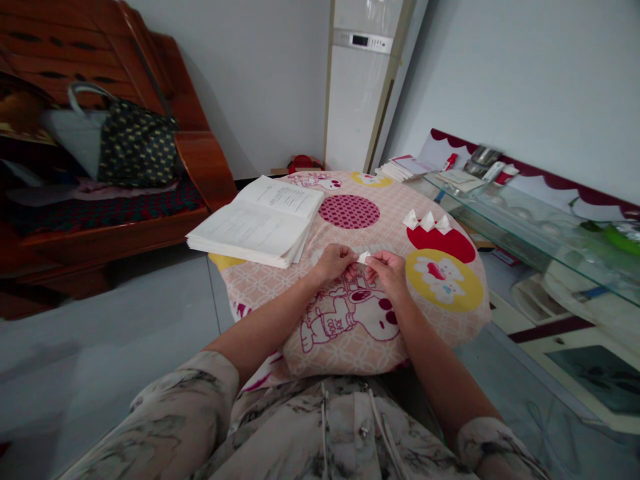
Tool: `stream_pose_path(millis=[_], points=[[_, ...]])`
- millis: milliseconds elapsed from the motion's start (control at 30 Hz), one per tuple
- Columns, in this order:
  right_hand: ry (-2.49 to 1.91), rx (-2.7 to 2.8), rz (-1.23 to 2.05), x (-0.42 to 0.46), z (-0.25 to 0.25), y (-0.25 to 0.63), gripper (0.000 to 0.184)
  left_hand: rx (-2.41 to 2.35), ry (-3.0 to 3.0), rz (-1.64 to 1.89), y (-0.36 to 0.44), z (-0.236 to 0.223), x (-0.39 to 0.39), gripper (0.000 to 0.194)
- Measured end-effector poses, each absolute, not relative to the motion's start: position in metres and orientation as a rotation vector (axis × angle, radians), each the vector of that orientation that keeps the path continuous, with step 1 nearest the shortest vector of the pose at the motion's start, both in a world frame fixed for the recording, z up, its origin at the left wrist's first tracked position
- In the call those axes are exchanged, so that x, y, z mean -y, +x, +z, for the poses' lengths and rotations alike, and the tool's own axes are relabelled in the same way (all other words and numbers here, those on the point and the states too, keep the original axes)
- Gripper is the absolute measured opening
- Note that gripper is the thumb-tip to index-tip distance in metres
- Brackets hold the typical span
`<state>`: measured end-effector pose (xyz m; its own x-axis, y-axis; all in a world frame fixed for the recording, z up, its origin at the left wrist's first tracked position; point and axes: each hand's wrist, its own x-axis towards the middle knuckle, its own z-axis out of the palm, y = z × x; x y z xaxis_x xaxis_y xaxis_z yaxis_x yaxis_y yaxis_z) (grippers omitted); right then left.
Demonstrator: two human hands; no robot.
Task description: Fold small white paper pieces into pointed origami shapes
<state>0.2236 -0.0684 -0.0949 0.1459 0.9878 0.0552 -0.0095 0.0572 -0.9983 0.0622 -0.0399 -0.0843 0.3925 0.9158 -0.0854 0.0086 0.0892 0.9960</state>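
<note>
Between my two hands, just above the patterned tablecloth point(295, 350), is a small folded piece of white paper point(364, 257). My left hand point(336, 261) pinches its left side, and my right hand point(387, 268) grips the right side between thumb and fingers. The underside of the paper is hidden by my fingertips. Beyond my right hand, three small white folded paper pieces point(427, 221) with pointed tops stand in a row by a red circle on the cloth. A thick open book or stack of printed pages point(255, 223) lies to the left of my hands.
On the right stands a glass-topped cabinet point(550, 233) holding papers point(407, 167), cups and other items. A wooden sofa point(200, 160) with a dark patterned bag point(137, 143) is at the left. A tall white appliance point(357, 100) stands behind the table.
</note>
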Motion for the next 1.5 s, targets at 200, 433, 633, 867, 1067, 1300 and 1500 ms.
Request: stream_pose_path(millis=[200, 433, 633, 867, 1067, 1300, 1500], points=[[-1.14, 1.043, 1.161, 0.072, -0.089, 0.223, 0.03, -0.906, 1.289, 0.842, 0.064, -0.085, 0.042, 0.034], [-1.095, 1.038, 1.2, 0.074, -0.085, 0.225, 0.028, -0.729, 1.191, 0.845, 0.059, -0.088, 0.038, 0.039], [-1.105, 1.071, 1.227, 0.076, -0.084, 0.223, 0.027, -0.731, 1.312, 0.792, 0.062, -0.087, 0.042, 0.038], [-1.022, 1.07, 1.338, 0.078, -0.083, 0.223, 0.03, -0.677, 1.295, 0.833, 0.062, -0.085, 0.047, 0.041], [-1.041, 1.146, 1.343, 0.078, -0.085, 0.224, 0.037, -0.751, 1.282, 0.873, 0.061, -0.087, 0.045, 0.04], [-1.082, 1.088, 1.287, 0.075, -0.089, 0.227, 0.042, -0.689, 1.326, 0.801, 0.06, -0.089, 0.044, 0.041], [-1.078, 1.168, 1.275, 0.077, -0.085, 0.225, 0.048, -0.731, 1.339, 0.887, 0.061, -0.087, 0.046, 0.042]])
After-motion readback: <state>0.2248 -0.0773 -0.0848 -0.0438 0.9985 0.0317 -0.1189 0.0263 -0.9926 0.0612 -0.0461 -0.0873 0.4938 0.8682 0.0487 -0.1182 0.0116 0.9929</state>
